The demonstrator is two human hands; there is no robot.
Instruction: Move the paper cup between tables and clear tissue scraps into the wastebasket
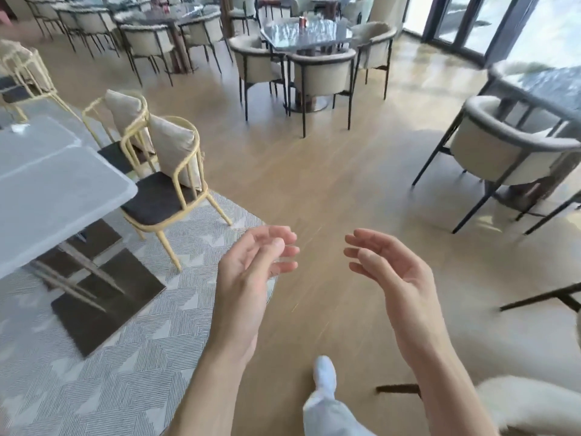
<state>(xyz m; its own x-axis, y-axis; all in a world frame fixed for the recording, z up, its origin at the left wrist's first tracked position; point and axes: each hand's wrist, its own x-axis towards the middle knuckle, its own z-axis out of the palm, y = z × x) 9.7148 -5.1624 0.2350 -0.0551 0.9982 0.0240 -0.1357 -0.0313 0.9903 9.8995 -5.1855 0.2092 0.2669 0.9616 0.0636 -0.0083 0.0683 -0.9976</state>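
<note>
Wooden floor (314, 184) stretches between dining sets; a pale surface (47, 190) stands at the left. Both the left hand (251, 265) and right hand (386, 262) hang loose-fingered, holding nothing. No cup or wastebasket shows. The person seems mid-walk between tables; next comes finding and grasping the cup or scraps.

Looking across a dining hall with a pale wood floor (314, 171). Lying at the lower left, a grey patterned rug (125, 357), carrying a white table (56, 190) on a dark base and yellow-framed chairs (169, 184) with dark seats and beige cushions. Standing farther off, glossy dark-topped tables (306, 33) ringed by beige tub chairs (320, 73) on thin black legs. Pouring in at the upper right through tall dark-framed windows (490, 23), bright daylight.
</note>
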